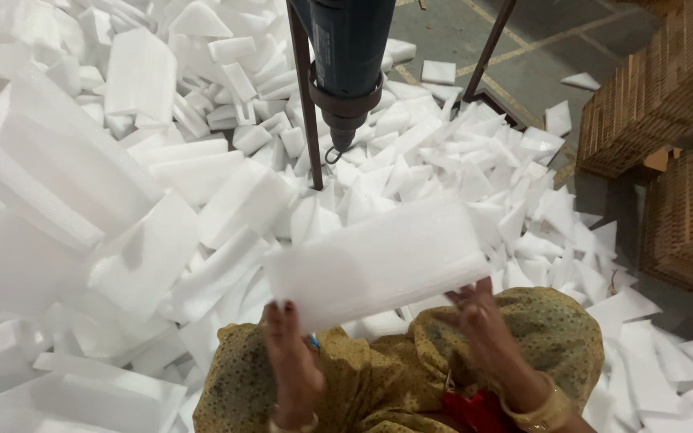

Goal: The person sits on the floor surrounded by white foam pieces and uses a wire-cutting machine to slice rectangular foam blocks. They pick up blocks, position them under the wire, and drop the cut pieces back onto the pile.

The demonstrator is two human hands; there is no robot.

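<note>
With both hands on it, we have the white foam sheet (pixel 378 265) held flat just below the tip of the mounted blue drill (pixel 345 56). Head view only. Left hand (pixel 294 361) pinches the sheet's near-left corner, fingers curled over the edge. Right hand (pixel 487 325) grips the near-right edge, fingers spread underneath. Sheet's long axis runs left-right, slightly tilted up to the right, and extends away from both hands toward the drill. Neither hand is clearly nearer. Foam offcuts (pixel 122 200) pile around the drill's stand; stacked cardboard (pixel 667 88) sits to the drill's right.
</note>
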